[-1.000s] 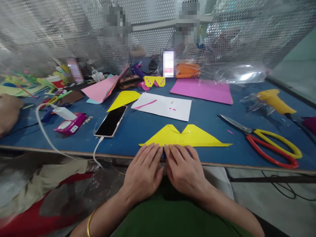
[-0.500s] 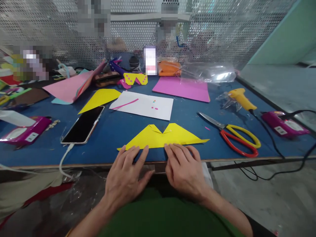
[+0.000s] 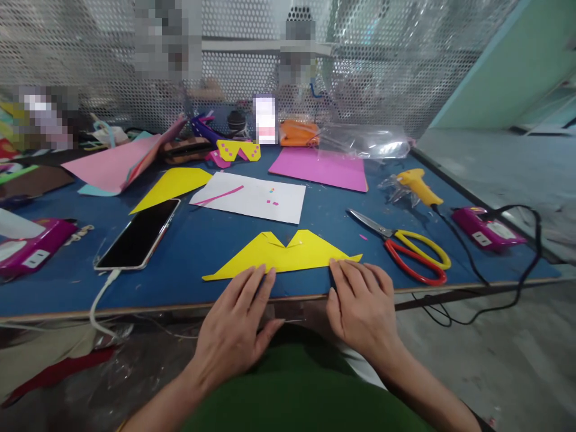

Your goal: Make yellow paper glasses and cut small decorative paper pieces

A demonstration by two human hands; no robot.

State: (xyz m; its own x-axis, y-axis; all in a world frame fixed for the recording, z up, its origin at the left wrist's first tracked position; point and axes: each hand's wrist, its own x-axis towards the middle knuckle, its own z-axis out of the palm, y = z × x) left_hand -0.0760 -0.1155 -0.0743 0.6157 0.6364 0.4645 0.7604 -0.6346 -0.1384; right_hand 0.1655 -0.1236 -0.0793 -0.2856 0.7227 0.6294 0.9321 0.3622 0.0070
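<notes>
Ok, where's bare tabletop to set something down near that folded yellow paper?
Bare blue patches lie between the phone and the folded yellow paper, and between the white sheet and the scissors. The back edge by the pink sheets is crowded. Both hands' fingers press the paper's near edge.

- Left hand point(image 3: 234, 327) and right hand point(image 3: 362, 306) lie flat, fingertips on the near edge of the folded yellow paper point(image 3: 281, 255).
- Scissors point(image 3: 405, 252) lie right of it on the blue table point(image 3: 202, 240).
- Phone point(image 3: 137, 234) lies left.

Two bare hands point(image 3: 234, 327), forearms uncovered, green garment on the torso
</notes>
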